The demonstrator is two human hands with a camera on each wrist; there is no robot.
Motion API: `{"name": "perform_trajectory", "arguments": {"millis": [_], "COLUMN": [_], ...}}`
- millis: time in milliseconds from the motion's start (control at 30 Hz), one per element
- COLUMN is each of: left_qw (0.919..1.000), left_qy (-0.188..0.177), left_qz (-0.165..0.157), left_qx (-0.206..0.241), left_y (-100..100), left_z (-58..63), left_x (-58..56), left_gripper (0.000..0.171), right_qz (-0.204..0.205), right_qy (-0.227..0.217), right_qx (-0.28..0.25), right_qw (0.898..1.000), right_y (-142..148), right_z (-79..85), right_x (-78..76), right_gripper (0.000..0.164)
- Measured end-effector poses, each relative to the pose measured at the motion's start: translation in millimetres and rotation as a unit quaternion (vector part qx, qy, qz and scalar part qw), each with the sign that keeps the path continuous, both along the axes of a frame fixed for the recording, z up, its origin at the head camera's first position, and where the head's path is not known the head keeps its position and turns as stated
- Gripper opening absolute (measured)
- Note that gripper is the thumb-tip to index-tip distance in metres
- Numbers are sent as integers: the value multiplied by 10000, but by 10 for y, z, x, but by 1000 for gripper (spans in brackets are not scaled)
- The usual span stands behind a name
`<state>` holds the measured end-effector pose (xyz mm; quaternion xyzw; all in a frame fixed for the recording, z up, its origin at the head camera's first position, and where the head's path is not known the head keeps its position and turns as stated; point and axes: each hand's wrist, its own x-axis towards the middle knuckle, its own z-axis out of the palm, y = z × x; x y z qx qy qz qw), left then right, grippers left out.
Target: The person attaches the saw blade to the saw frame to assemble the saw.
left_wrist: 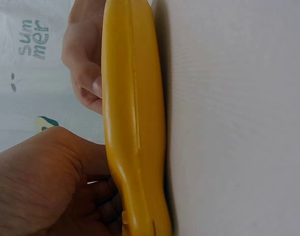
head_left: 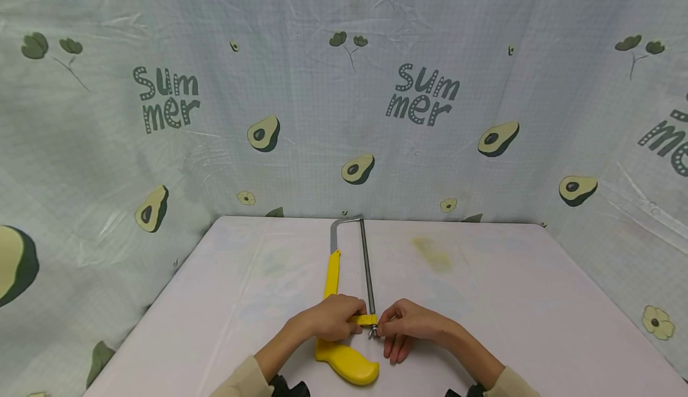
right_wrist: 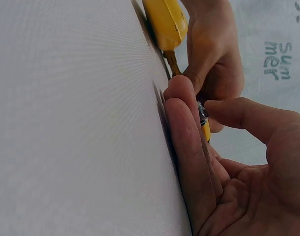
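Note:
A hacksaw with a yellow handle (head_left: 349, 362) lies on the table, its grey metal bow (head_left: 334, 236) pointing away from me. Along its right side runs a long dark blade (head_left: 367, 265). My left hand (head_left: 332, 317) grips the yellow frame just above the handle, fingers around the crosspiece (head_left: 365, 320) that meets the blade. At the near end of the blade sits a small metal wing nut (head_left: 373, 331). My right hand (head_left: 412, 323) pinches it between thumb and forefinger, and its other fingers (right_wrist: 186, 142) lie low against the table, as the right wrist view shows.
The white table (head_left: 258, 301) carries a faint yellowish stain (head_left: 432, 255) toward the back right. A pale curtain (head_left: 301, 98) printed with avocados and lettering hangs behind the table and along both sides.

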<state>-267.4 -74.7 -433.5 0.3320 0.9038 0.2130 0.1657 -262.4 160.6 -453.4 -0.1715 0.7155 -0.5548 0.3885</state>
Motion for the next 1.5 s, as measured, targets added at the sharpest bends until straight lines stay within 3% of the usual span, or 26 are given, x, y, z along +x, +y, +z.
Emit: {"name": "perform_trajectory", "arguments": {"millis": [1500], "left_qw": [9999], "left_qy": [-113], "left_qz": [77], "left_qx": [12], "left_y": [12], "left_z": [-20], "left_x": [7], "left_gripper": [10], "right_qz": [-10], "right_qy": [-36], "right_qx": [-74], "right_qw": [10000], "right_y": [13], "right_z": [-36], "right_x": [6], "right_gripper": [22]}}
